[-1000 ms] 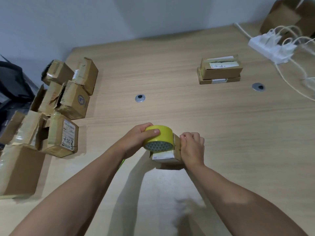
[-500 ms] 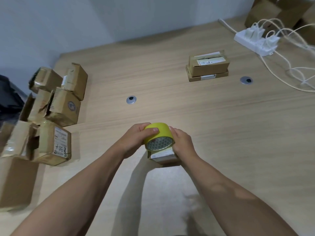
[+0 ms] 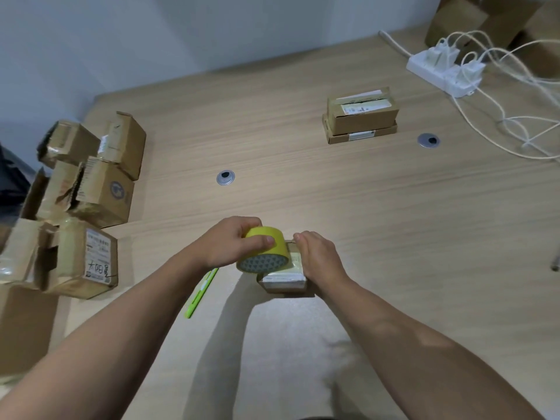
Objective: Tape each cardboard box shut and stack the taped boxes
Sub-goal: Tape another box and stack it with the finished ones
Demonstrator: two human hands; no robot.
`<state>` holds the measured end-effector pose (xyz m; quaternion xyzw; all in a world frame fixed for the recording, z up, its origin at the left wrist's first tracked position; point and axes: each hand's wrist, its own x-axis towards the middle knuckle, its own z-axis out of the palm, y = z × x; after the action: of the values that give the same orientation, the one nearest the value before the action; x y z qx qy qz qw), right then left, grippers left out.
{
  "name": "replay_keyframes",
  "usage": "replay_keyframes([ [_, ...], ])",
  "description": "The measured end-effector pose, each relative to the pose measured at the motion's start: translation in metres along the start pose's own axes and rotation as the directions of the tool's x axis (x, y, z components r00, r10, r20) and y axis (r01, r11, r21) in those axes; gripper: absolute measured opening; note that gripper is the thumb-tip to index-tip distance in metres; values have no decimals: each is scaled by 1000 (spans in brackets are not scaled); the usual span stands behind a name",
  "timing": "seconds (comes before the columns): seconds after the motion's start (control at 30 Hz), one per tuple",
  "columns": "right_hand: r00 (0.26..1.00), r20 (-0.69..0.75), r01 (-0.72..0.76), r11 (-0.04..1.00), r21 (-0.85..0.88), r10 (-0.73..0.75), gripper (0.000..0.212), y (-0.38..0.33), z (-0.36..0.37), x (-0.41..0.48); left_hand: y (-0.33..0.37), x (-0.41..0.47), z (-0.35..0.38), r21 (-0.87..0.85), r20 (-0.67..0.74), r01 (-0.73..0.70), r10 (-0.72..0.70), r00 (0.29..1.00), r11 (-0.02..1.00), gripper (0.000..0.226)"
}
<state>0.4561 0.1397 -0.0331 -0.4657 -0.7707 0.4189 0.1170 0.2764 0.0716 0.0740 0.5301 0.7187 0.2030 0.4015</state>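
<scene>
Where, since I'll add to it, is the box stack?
Head view, upper right: the stack sits on the table, left of the power strip.

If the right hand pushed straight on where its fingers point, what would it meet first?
Most likely the yellow tape roll gripped by the left hand, just beside the right hand's fingertips on the small box; depth unclear.

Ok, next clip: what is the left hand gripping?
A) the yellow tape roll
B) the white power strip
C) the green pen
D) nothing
A: the left hand grips the yellow tape roll above the small cardboard box that the right hand holds; the green pen lies untouched on the table.
</scene>
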Motion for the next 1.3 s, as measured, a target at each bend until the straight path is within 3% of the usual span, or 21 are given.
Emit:
replay_keyframes([
  [0.07, 999, 29, 19, 1000, -19, -18, 35, -1, 1, 0, -1, 0, -9, 110, 25, -7, 4, 1000, 994, 50],
  [0.2, 998, 55, 11, 1000, -28, -10, 33, -1, -2, 0, 0, 3, -25, 345, 62, -12, -10, 998, 938, 48],
  [0.33, 996, 59, -62, 998, 25, 60, 38, -1, 1, 3, -16, 1, -28, 518, 102, -7, -54, 993, 855, 68],
  [0.47, 997, 55, -60, 998, 27, 59, 38, -1, 0, 3, -26, 1, -24, 498, 83, 36, -90, 992, 866, 53],
  [0.67, 997, 30, -72, 995, 73, 70, 36, -2, 1, 1, -37, 7, -21, 510, 88, 77, -141, 986, 857, 57],
  [0.77, 998, 27, -66, 995, 79, 64, 35, -2, 0, 1, -42, 8, -17, 497, 94, 101, -169, 981, 862, 48],
  [0.87, 998, 24, -61, 995, 76, 59, 35, -2, 1, 1, -46, 8, -14, 455, 93, 129, -192, 977, 881, 37],
  [1.13, 1000, -14, -22, 998, 64, 23, 35, -1, 1, 1, -49, 13, -6, 344, 119, 201, -255, 960, 917, 34],
  [1.3, 994, 8, -106, 993, 57, 106, 35, -5, 3, 3, -47, 13, -1, 291, 107, 195, -235, 966, 937, 26],
])
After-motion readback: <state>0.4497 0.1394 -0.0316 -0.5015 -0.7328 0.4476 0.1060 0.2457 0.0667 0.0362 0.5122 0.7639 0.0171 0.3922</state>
